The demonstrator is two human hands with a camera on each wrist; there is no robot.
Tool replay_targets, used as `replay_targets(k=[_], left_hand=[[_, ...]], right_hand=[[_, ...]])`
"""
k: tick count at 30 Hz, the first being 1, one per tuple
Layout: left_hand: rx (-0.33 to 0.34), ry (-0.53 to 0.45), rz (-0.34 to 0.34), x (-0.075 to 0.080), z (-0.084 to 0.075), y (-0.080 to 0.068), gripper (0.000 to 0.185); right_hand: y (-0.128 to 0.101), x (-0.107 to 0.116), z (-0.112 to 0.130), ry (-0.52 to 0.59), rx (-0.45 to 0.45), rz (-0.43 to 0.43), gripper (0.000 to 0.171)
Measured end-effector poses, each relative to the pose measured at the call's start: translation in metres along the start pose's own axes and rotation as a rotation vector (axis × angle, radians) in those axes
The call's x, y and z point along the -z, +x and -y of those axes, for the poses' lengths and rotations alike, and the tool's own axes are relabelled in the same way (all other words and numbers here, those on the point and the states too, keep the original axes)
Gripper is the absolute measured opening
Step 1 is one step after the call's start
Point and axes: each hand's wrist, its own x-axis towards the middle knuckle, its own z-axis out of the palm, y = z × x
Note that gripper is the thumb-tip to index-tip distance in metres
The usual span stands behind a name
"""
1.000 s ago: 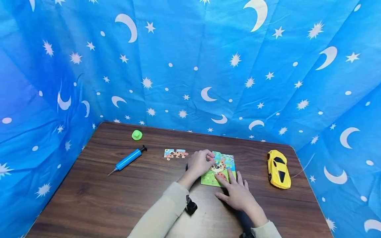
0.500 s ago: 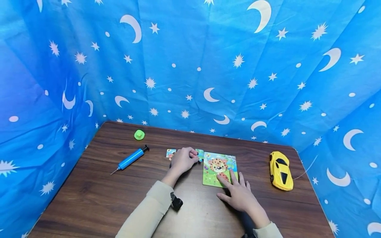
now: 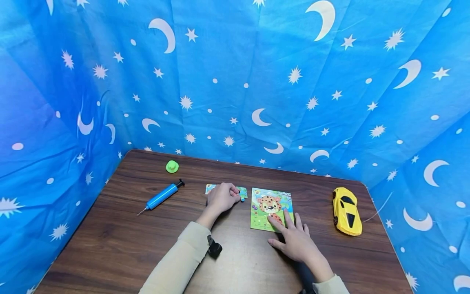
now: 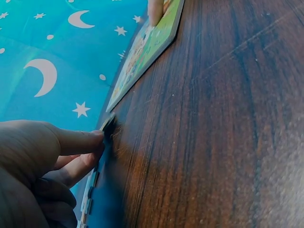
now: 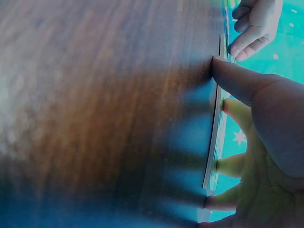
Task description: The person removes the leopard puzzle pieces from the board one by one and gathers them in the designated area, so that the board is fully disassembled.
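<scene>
My left hand pinches a blue-green jigsaw puzzle piece between thumb and fingers, low over the table. In the left wrist view the piece appears edge-on at the fingertips. Part of a leopard-print puzzle piece shows left of that hand, which hides the rest of the row. To the right lies a square puzzle board with a cartoon leopard on green and blue. My right hand rests with spread fingers on its lower right part. The right wrist view shows the thumb by the board's near edge.
A blue hand pump with a needle tip lies at left, with a green toy duck behind it. A yellow toy car stands at right. A blue star-and-moon cloth hangs round the brown table.
The left hand has moved left from the puzzle board to the loose pieces, carrying the blue-green piece with it. The right hand stays on the board.
</scene>
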Motion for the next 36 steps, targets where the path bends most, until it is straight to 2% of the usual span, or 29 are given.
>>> replay_targets(k=[15,20,28,33,36], left_hand=[[-0.051,0.045,-0.024,-0.001,0.005,0.0,0.007],[-0.097,0.012,-0.027,0.001,0.001,-0.004,0.011],[-0.16,-0.098,0.058,-0.005,-0.013,-0.017,0.018],[-0.202,-0.102,0.09,-0.016,-0.02,-0.022,0.017],[-0.204,-0.096,0.102,-0.022,-0.022,-0.024,0.019]], right_hand=[[-0.002,0.0,0.003,0.019,0.008,-0.021,0.071],[-0.003,0.0,0.001,0.032,0.004,-0.048,0.073],[-0.004,-0.001,0.005,0.03,0.038,-0.092,0.071],[-0.006,-0.004,0.013,0.009,0.079,-0.1,0.069],[-0.008,-0.006,0.018,-0.003,0.105,-0.101,0.068]])
